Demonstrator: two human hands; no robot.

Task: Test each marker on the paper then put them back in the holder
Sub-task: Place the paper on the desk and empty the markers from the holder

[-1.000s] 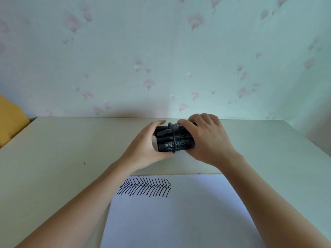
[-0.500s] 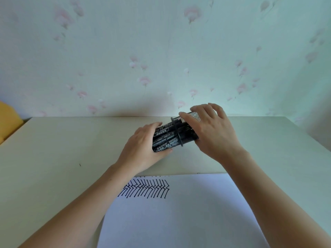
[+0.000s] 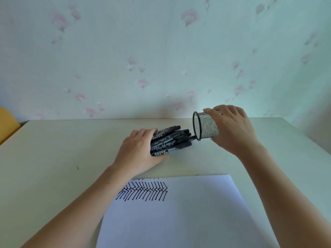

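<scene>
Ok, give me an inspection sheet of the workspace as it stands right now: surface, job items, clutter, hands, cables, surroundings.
Surface: pale cream tabletop, one small dark speck near its left part.
Job's things: bundle of black markers lying on the table; black wire-mesh holder tipped on its side, mouth toward the markers, looks empty; white paper sheet with black zigzag test strokes.
Clutter: nothing seen.
Grippers: left hand grips the marker bundle; right hand holds the holder.
Cables: nothing seen.
Surroundings: pale wallpaper with pink flowers; yellow object at the left edge.
</scene>
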